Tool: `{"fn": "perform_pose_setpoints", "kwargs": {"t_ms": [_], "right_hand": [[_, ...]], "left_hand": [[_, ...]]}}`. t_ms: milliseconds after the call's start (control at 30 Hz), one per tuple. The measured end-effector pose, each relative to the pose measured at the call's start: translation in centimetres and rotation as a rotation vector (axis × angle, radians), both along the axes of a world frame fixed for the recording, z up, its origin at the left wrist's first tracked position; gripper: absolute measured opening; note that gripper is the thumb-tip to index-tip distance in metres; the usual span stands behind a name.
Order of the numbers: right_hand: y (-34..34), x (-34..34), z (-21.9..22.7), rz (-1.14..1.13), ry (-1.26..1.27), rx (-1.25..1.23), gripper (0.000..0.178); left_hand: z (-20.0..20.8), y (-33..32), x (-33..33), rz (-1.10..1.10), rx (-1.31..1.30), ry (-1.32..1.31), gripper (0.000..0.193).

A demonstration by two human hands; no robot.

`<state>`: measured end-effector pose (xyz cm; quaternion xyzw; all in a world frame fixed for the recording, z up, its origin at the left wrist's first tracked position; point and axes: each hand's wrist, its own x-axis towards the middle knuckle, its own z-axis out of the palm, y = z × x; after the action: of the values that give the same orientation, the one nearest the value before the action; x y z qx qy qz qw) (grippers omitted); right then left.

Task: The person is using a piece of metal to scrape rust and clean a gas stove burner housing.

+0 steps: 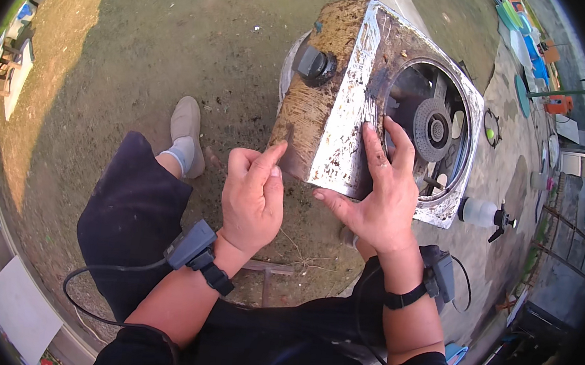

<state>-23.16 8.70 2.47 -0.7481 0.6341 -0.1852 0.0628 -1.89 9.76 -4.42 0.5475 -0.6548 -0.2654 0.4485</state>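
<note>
A grimy single-burner gas stove [342, 128] stands in front of me. Brown streaked dirt coats its front panel, and its white top is blotched. A black knob [314, 65] sticks out of that panel, and the round burner head [433, 130] sits inside the ring opening. My left hand [253, 196] is closed at the panel's near corner, forefinger stretched along it and thumb close beneath; whatever it pinches, if anything, is hidden. My right hand [382, 190] rests with spread fingers on the stove's top beside the ring, its thumb along the near edge.
A whitish spray bottle [481, 213] with a black nozzle lies right of the stove. My shoe [187, 128] is on the dirt ground at left. Basins and other items [521, 29] stand along the far right. A pale board [20, 308] is at lower left.
</note>
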Motion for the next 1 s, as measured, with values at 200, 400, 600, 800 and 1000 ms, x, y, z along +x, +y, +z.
{"fn": "perform_pose_setpoints", "kwargs": {"t_ms": [200, 400, 600, 800, 1000], "right_hand": [[0.0, -0.2, 0.0, -0.004, 0.005, -0.021, 0.110], [-0.1, -0.4, 0.2, -0.003, 0.018, -0.033, 0.110], [-0.3, -0.4, 0.3, 0.004, 0.023, -0.041, 0.111], [-0.3, 0.1, -0.1, 0.014, -0.003, -0.040, 0.110], [-0.1, 0.0, 0.0, 0.007, -0.007, -0.032, 0.110]], "left_hand": [[1.1, 0.9, -0.3, -0.131, 0.025, 0.047, 0.037], [2.1, 1.7, -0.6, -0.174, 0.028, 0.045, 0.037], [2.0, 1.8, -0.2, -0.121, 0.090, 0.023, 0.037], [0.6, 1.2, 0.7, 0.039, 0.101, -0.034, 0.041], [0.4, 1.2, 0.8, 0.028, 0.132, -0.033, 0.039]]}}
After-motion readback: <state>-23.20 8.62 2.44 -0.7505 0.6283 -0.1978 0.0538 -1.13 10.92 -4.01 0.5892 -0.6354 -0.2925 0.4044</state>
